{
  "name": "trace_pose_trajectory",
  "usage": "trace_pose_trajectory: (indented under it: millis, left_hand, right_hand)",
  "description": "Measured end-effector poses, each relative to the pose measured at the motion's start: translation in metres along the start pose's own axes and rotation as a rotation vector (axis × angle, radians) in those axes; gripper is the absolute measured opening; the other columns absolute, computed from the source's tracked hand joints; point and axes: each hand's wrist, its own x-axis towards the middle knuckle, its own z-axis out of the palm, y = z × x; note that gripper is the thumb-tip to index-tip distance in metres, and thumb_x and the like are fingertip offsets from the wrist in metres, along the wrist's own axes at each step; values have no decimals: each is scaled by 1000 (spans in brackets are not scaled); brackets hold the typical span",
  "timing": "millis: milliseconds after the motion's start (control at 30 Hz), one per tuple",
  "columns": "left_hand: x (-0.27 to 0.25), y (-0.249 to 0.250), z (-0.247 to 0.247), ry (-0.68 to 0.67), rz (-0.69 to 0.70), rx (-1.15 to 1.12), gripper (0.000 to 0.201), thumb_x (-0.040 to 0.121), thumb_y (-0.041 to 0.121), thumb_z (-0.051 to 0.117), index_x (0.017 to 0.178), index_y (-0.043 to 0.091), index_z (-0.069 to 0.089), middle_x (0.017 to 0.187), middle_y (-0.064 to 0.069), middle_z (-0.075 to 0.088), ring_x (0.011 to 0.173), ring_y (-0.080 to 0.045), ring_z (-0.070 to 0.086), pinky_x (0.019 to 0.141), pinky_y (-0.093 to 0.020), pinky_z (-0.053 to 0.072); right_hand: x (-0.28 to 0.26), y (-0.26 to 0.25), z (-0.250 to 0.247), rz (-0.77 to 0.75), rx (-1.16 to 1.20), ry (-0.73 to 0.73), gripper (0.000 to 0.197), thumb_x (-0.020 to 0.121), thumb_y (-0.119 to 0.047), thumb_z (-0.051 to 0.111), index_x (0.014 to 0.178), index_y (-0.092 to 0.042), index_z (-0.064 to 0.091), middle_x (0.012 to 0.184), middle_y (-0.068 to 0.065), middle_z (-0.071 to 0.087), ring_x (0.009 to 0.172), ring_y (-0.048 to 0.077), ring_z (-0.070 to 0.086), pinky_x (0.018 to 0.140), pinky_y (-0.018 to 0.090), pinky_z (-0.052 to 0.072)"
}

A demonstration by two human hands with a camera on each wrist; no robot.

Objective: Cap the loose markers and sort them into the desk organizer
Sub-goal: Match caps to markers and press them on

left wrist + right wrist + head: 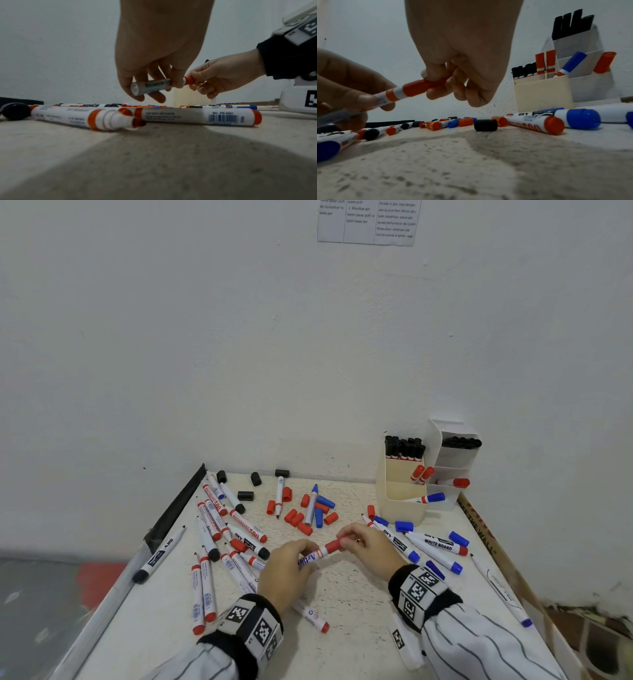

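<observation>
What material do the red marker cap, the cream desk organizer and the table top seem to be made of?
Red marker cap: probably smooth moulded plastic, evenly coloured, with a soft sheen. Cream desk organizer: likely matte plastic, judging by its thin, straight walls. Table top: hard to tell; a pale, dull surface with dark speckles, perhaps laminate or painted board.

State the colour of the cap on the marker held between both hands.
Red cap, pinched by the right hand; clearest in the right wrist view.
</observation>
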Motion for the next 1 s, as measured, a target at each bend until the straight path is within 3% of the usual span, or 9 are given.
trace_pose_trajectory:
  millis: [67,133,233,400,500,667,767,867,1000]
  left_hand:
    - [0,-1,1,-2,25,42,27,91,19,57,117,25,61,107,7,64,95,-8,57,88,-24,47]
    - [0,1,3,-24,54,56,28,94,23,51,121,23,60,108,3,64,98,-9,55,87,-20,42]
    - [1,3,6,-66,61,35,26,95,25,51,117,18,63,101,-1,65,92,-12,56,82,-21,44]
    - [0,0,8,-80,53,7,23,96,23,48,105,15,68,82,1,66,74,-11,57,72,-21,47]
    - [1,-1,9,-86,78,-19,22,96,19,48,97,10,68,68,7,57,59,-2,47,58,-11,40]
    - [0,-1,10,-114,-28,-143,28,96,20,47,80,6,66,64,1,55,51,-6,42,55,-18,36]
    - [-1,1,9,-156,-127,-246,34,98,23,45,71,10,61,54,5,46,42,-4,37,50,-19,34]
    - [-1,1,10,-173,-190,-308,34,98,25,44,77,6,63,53,3,45,39,-5,36,47,-19,32]
    - [-1,-2,10,-136,-184,-338,31,95,23,50,80,3,67,62,-3,54,46,-8,41,55,-24,38]
  right_hand:
    - [0,-1,-1,28,-3,-28,11,95,-18,49,94,-17,60,76,-5,60,70,3,53,59,5,40]
    - [1,-1,-2,52,-40,-12,21,98,-26,43,91,-14,59,70,-4,55,66,8,49,59,13,39]
    - [2,1,-2,77,-80,40,38,99,-37,34,79,-12,55,71,-2,48,71,12,45,64,22,34]
    - [4,0,4,107,-109,39,42,98,-41,34,63,-19,37,61,-3,35,60,11,36,60,26,29]
    - [5,-2,7,141,-67,51,44,99,-40,33,60,-20,32,60,-2,29,58,11,32,59,27,27]
    - [6,0,12,104,-65,68,42,100,-38,31,62,-19,32,60,-3,27,59,12,31,59,27,27]
    - [6,1,12,50,-85,48,40,101,-35,29,63,-21,34,62,-3,29,61,11,34,61,24,29]
    - [7,2,13,8,-90,26,37,101,-33,27,66,-24,36,65,-3,32,62,10,35,61,21,30]
    - [7,2,14,-7,-78,40,37,101,-33,28,67,-22,37,64,-4,33,61,10,36,61,21,31]
